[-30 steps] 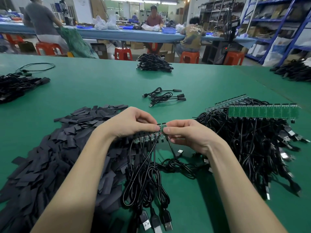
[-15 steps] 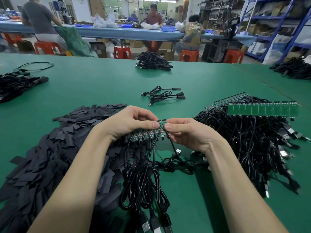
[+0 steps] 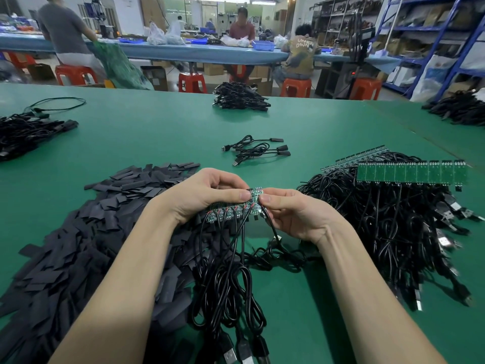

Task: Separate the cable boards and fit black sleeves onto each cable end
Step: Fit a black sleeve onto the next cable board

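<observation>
Above the tabletop (image 3: 162,132), our left hand (image 3: 207,195) has its grip closed on the board strip (image 3: 233,210); our right hand (image 3: 294,216) pinches the end board (image 3: 255,195). We would bend squarely at the score line, sparing the cables (image 3: 231,274).

Electronics assembly workshop, factory floor. Long green-covered worktable (image 3: 157,132) bearing heaps of black USB cables (image 3: 240,97), pile of flat black sleeve pieces (image 3: 78,232), panel of joined green circuit boards (image 3: 412,173). Behind: long blue workbench (image 3: 183,52) with seated workers (image 3: 301,52) on red plastic stools (image 3: 191,81), blue plastic bins (image 3: 262,45), blue steel shelving racks (image 3: 446,35) stacked with boxes.
</observation>
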`<state>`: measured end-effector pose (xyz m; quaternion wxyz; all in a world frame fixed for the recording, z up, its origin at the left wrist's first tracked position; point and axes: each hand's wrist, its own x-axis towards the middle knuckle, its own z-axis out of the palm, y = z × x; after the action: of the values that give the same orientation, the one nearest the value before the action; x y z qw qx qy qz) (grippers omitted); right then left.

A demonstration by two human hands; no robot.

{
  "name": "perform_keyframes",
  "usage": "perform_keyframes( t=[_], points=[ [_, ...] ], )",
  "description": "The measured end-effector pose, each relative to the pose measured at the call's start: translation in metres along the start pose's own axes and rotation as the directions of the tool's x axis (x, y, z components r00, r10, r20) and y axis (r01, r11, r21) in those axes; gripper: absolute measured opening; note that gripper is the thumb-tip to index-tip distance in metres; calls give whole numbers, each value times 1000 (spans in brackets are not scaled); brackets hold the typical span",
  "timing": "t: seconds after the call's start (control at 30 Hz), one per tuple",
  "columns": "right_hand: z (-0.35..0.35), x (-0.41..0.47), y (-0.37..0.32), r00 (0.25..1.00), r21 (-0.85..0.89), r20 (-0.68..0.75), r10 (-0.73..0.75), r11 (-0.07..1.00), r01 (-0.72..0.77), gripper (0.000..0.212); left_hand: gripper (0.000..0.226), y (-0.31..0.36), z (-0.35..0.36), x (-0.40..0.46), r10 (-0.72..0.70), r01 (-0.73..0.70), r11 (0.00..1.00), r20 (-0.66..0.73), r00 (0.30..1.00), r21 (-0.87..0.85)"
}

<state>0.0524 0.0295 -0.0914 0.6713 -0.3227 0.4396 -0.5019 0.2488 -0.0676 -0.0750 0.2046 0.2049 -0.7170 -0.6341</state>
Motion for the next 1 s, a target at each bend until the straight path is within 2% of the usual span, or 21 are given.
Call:
perform_keyframes(
  t=[0.1,0.17,0.23,0.33,0.4,0.47,0.5,0.57,0.67,0.73,0.8,0.87,0.9,0.93,0.97,1.0],
  points=[
    [1,0,1,1000,9,3,-6,1000,6,34,10,-1,1,1,17,-17,1000,13,1000,-2],
    [2,0,2,1000,39,23,-3,999,2,40,3,-2,3,1,31,-31,999,21,999,-30],
    [3,-1,1,999,75,41,-9,997,6,29,6,-3,3,2,52,-51,997,23,998,-51],
    [-1,-5,-3,999,114,-35,-26,993,30,16,2,-3,-4,-1,39,-39,999,16,999,-26],
    [-2,-6,-5,991,83,-126,-37,995,48,12,11,-3,-12,-3,-26,26,997,0,1000,73],
    [-3,-3,-7,971,36,-229,-69,996,79,24,24,-3,-16,-1,-85,91,955,-33,996,283],
    [-2,-1,-8,955,6,-278,-100,994,106,29,33,-3,-15,2,-88,103,921,-57,994,376],
    [1,3,-10,923,-54,-337,-184,983,176,27,47,-1,-9,8,-20,75,903,-132,991,424],
    [6,8,-12,908,-58,-300,-292,956,288,22,42,-1,5,17,84,-28,964,-201,976,263],
    [9,8,-13,924,-43,-230,-306,952,304,28,29,-4,12,20,80,-65,995,-212,974,79],
    [8,7,-14,938,16,-173,-300,952,307,37,26,-6,14,19,83,-91,996,-244,966,-22],
    [5,11,-11,926,69,-216,-311,941,332,35,24,-6,14,18,60,-92,990,-278,959,-103],
    [3,15,-8,908,2,-258,-330,940,342,28,22,-5,12,16,40,-89,984,-290,956,-156],
    [1,20,-5,881,-187,-291,-373,925,330,20,18,-4,10,15,21,-90,972,-299,954,-218],
    [-1,24,-1,854,-461,-284,-436,843,277,13,15,-3,9,14,6,-96,954,-304,953,-282],
    [-4,28,4,845,-702,-220,-487,680,209,14,14,-3,8,14,-7,-101,937,-308,951,-333]
  ],
)
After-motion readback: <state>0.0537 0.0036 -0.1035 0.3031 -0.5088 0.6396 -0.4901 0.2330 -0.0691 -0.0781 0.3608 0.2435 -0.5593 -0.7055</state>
